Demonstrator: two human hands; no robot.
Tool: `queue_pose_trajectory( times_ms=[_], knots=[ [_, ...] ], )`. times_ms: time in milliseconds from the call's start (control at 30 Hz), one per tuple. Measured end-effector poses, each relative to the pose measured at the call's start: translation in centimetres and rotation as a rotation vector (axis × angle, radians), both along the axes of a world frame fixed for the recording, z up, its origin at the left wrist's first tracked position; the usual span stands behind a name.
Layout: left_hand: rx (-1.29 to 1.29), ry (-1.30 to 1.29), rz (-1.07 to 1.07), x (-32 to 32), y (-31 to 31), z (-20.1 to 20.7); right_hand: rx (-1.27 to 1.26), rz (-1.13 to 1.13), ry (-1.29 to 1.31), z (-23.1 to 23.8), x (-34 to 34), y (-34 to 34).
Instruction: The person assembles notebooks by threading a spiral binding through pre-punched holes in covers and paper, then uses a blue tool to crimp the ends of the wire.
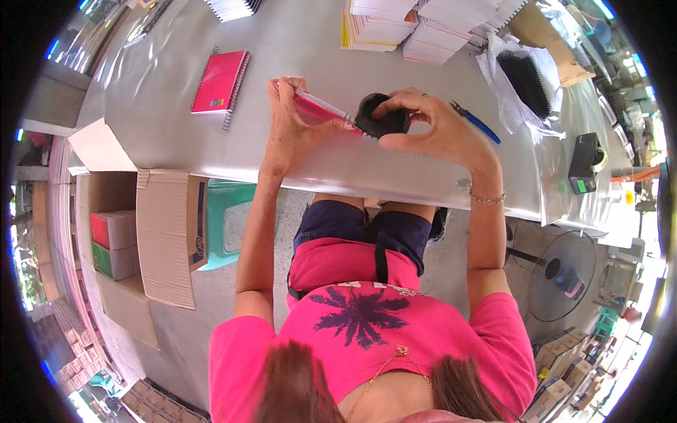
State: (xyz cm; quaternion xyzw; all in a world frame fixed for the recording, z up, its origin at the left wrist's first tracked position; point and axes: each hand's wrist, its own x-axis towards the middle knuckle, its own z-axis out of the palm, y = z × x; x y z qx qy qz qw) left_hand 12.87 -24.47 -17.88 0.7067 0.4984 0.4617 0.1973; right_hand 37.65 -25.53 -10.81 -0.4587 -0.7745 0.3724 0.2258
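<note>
Above the near edge of the table, my left hand (287, 134) grips a pink-covered notebook (319, 110), held up with its edge toward me. My right hand (448, 130) has its thumb and fingers around a black rounded object (375, 120), whose exact kind I cannot make out. That object meets the notebook's right edge, where a few wire loops show. On the table to the left lies a pink spiral notebook (221, 82). Blue-handled pliers (477, 123) rest just beyond my right hand.
Stacks of white-paged notebooks (441, 32) stand at the back. A white plastic wrapping (493, 67) holds black binding coils (524, 81). A tape dispenser (584, 162) sits at the right edge. Left of me are an open carton (166, 236) and a green stool (218, 225); a fan (564, 275) is at right.
</note>
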Motion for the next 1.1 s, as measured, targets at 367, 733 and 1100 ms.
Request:
queue_pose_trajectory(
  times_ms=[367, 733, 1100],
  knots=[
    [-0.001, -0.096, -0.078, -0.2, 0.8, -0.2, 0.039, -0.063, 0.133, -1.5, 0.0, 0.5],
    [-0.004, -0.005, -0.114, 0.0, -0.1, -0.3, 0.032, -0.134, 0.093, -2.2, -0.6, -0.6],
    [-0.014, 0.004, -0.137, 0.5, 1.0, 0.5, 0.204, -0.268, 0.116, -4.6, -1.1, 1.8]
  ],
)
